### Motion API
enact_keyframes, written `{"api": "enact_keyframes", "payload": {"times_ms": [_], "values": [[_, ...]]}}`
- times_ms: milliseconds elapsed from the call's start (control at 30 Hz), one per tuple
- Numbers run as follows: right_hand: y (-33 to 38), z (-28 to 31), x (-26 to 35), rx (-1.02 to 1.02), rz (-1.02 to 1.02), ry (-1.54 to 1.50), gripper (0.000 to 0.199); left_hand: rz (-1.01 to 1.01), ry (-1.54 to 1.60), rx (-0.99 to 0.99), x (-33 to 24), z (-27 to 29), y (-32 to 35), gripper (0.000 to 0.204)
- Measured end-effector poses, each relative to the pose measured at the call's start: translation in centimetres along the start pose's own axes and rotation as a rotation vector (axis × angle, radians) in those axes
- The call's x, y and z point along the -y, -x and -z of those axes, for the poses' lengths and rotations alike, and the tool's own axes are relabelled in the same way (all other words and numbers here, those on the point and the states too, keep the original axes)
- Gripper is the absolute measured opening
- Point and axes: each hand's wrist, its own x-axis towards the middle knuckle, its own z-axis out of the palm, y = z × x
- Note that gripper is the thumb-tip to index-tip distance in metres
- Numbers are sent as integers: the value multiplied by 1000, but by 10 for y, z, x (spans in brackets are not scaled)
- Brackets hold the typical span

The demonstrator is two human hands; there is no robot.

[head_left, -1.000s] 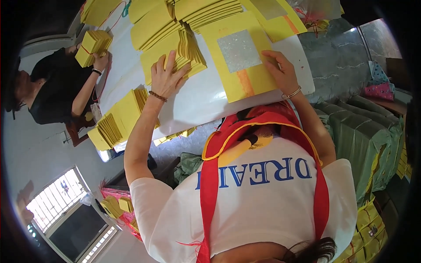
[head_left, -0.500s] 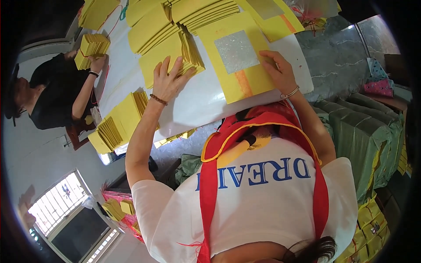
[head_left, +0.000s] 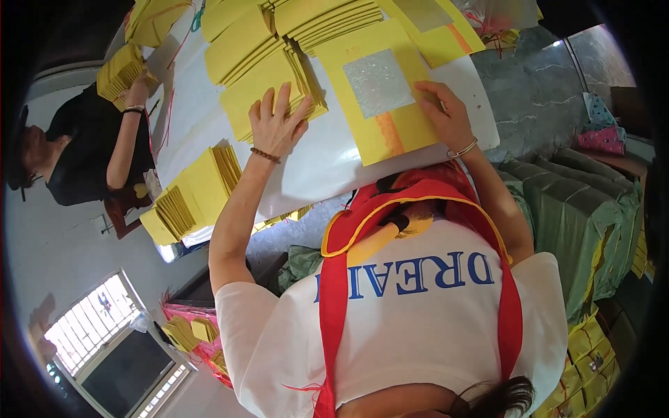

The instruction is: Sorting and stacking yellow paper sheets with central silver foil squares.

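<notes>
- Left hand point(head_left: 277, 129): fingers spread open, on the near edge of a yellow paper stack point(head_left: 259, 89).
- Right hand point(head_left: 444, 113): fingers loosely parted, at the right edge of a silver-patched yellow sheet point(head_left: 380, 96).
- White surface point(head_left: 317, 159): beneath both, stack left.

Yellow stack point(head_left: 268, 78) partly behind left fingers point(head_left: 281, 101)

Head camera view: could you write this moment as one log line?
left hand: spread over yellow stack | right hand: at right edge of yellow sheet with silver square | co-worker's hand: holding yellow bundle
</notes>
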Motion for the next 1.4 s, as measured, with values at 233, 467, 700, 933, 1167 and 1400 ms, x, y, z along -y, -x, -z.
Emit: {"api": "enact_keyframes", "payload": {"times_ms": [233, 467, 700, 933, 1167, 1400], "values": [[0, 1, 2, 18, 18, 55, 27, 3, 198, 57, 15, 21, -8, 55], [1, 2, 2, 15, 45, 81, 27, 292, 569, 174, 51, 33, -12, 47], [-3, -3, 0, -22, 90, 113, 25, 283, 304, 190, 50, 32, -16, 49], [-4, 1, 1, 6, 121, 109, 25, 290, -6, -25, 8, 107, -11, 53], [3, 1, 1, -8, 83, 148, 25, 287, 272, 8, -88, 104, 64, 50], [-7, 10, 11, 138, 49, 181, 26, 315, 153, 223, -96, 34, 79, 53]]}}
